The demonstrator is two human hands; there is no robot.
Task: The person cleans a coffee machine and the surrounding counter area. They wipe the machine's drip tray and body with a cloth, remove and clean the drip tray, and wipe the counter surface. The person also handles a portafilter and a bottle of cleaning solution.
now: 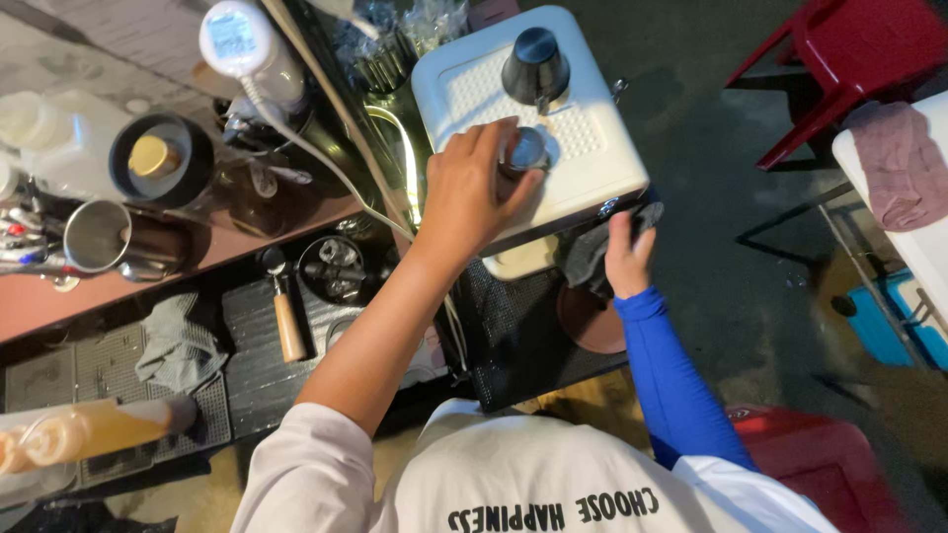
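Note:
My left hand (pixel 472 192) reaches over the top of a white boxy machine (pixel 592 173) and is closed round a small dark metal cup (pixel 529 150) standing there. A black cup (pixel 535 65) sits upside down further back on the same top. My right hand (pixel 627 259), its arm in a blue sleeve, grips a dark grey cloth (pixel 591 253) at the machine's front edge. Just below that hand lies a brown round dish (pixel 591 324).
A wooden-handled tamper (pixel 288 326), a grey rag (pixel 178 347) and black mats lie at the left. A steel pitcher (pixel 96 235) and a black pot (pixel 158 158) stand on a brown shelf. A red chair (pixel 849 59) and a pink towel (pixel 899 163) are at the right.

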